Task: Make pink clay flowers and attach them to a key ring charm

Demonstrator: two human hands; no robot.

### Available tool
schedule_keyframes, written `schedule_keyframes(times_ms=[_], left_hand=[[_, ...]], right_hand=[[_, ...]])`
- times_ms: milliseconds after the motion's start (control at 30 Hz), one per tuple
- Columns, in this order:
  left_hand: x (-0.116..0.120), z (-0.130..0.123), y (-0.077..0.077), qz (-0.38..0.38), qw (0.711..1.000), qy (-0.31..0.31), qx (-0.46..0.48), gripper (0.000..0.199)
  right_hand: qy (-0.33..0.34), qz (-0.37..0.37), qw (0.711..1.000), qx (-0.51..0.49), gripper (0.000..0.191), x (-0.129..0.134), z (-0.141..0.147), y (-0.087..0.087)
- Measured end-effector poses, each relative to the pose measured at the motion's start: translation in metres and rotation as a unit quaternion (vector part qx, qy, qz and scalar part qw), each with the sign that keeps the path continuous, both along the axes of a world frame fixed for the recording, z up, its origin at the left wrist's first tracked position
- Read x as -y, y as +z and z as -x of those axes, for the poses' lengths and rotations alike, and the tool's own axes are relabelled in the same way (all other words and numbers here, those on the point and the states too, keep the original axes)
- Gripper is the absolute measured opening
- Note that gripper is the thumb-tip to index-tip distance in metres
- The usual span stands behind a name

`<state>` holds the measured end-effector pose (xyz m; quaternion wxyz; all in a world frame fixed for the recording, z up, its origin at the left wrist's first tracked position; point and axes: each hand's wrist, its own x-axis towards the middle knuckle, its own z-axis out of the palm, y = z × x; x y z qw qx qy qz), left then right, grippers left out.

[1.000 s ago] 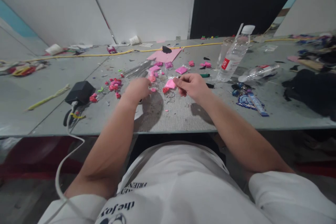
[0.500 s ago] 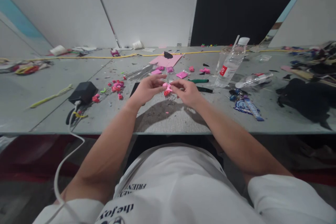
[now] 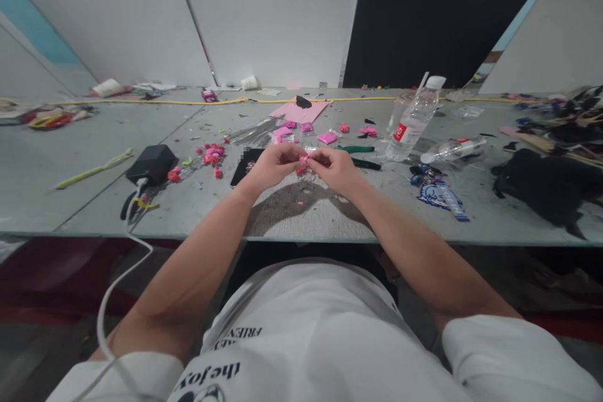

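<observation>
Above the tabletop my left hand [image 3: 277, 164] and my right hand [image 3: 336, 167] meet, fingertips closed on a small pink lump [image 3: 306, 157] between them. Its exact kind is hidden by the fingers. Just below the fingertips shows a red-orange piece [image 3: 300, 170], beside thin clear or metallic loops on the table. Beyond my right hand lie a green handle [image 3: 355, 149] and a black handle [image 3: 366, 164], seemingly of pliers. A black phone [image 3: 244, 168] is partly behind my left hand. Small pink packets [image 3: 326, 137] lie farther back.
To the left are pink and red small pieces [image 3: 211, 153] and a black adapter [image 3: 151, 164] with a white cable. On the right stand a water bottle [image 3: 414, 119] and a clear cup [image 3: 399, 114]; another bottle [image 3: 455, 149] lies flat near black fabric [image 3: 541, 185]. A yellow cord [image 3: 179, 102] crosses the back.
My left fingers have curled in and come closer to the right fingertips, covering more of the pink lump. More of the phone shows. The view has shifted slightly.
</observation>
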<state>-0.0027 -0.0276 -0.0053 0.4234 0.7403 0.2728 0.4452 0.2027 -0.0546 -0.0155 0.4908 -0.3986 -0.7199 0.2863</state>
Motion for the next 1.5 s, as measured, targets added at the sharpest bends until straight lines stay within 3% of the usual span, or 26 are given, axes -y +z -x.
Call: schedule_keyframes(times_ms=[200, 400, 533, 633, 867, 1000, 1200, 1333, 1500], left_hand=[[0.0, -0.004, -0.005, -0.021, 1.0, -0.007, -0.016, 0.027], [0.003, 0.002, 0.001, -0.039, 0.996, 0.029, -0.077, 0.026], [-0.002, 0.014, 0.003, -0.124, 0.957, 0.128, -0.23, 0.02], [-0.008, 0.023, 0.001, -0.134, 0.931, 0.175, -0.291, 0.015], [-0.016, 0.032, -0.001, -0.128, 0.91, 0.149, -0.366, 0.022], [-0.021, 0.033, -0.005, -0.131, 0.895, 0.133, -0.406, 0.017], [-0.018, 0.033, -0.005, -0.113, 0.903, 0.148, -0.387, 0.03], [-0.007, 0.023, 0.007, -0.078, 0.944, 0.186, -0.263, 0.023], [0.013, 0.006, 0.017, 0.024, 0.994, 0.053, -0.092, 0.028]], right_hand=[[-0.031, -0.007, 0.999, 0.027, 0.025, -0.004, -0.005, -0.001], [-0.12, 0.04, 0.986, -0.106, 0.044, -0.018, -0.02, 0.002], [-0.102, 0.084, 0.987, -0.096, 0.031, -0.02, -0.019, 0.002], [-0.073, 0.108, 0.987, -0.093, 0.026, -0.016, -0.016, 0.003], [-0.067, 0.082, 0.994, -0.021, 0.031, -0.008, -0.014, 0.004], [-0.077, 0.096, 0.992, 0.002, 0.014, -0.01, -0.01, 0.004], [-0.065, 0.161, 0.981, -0.091, 0.005, -0.012, -0.007, 0.003], [-0.003, 0.132, 0.986, -0.101, 0.017, -0.004, -0.006, 0.004], [0.007, -0.021, 0.997, -0.07, 0.018, 0.007, -0.003, 0.005]])
